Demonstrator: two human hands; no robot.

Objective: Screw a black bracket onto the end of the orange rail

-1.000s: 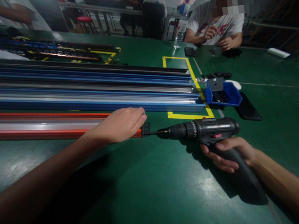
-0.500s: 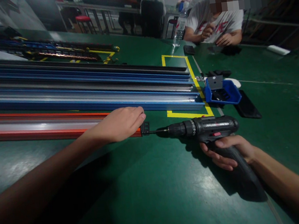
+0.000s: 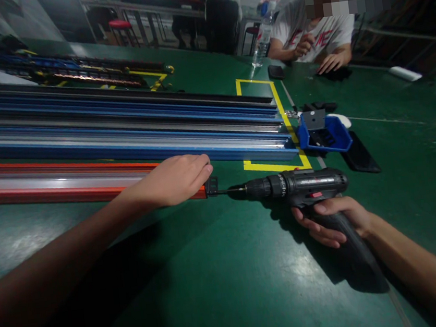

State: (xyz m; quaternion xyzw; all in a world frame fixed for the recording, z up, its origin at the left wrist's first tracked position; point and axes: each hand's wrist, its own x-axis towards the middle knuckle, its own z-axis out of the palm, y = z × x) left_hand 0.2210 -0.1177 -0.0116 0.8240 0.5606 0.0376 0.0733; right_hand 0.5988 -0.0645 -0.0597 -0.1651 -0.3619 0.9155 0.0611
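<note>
A long orange-red metal profile (image 3: 66,183) lies along the table, a small black end cap (image 3: 211,186) at its right end. My left hand (image 3: 178,181) is closed over the profile close to that end, fingers wrapped across its top. In my right hand (image 3: 327,224) is a black cordless drill (image 3: 302,182), gripped by its handle and lying nearly level. The drill's long bit (image 3: 229,190) points left and meets the end cap. The screw head, if there is one, is too small to make out.
Several blue and black profiles (image 3: 200,144) lie behind the orange one, ending over a yellow tape outline (image 3: 277,168). Right of them are a blue bin (image 3: 341,139) with black parts and a dark phone (image 3: 361,152). A bottle (image 3: 261,43) stands near a seated person (image 3: 312,37).
My hands, the drill and the orange profile look practically unmoved. Across the table, the seated person's hand has spread flatter on the surface.
</note>
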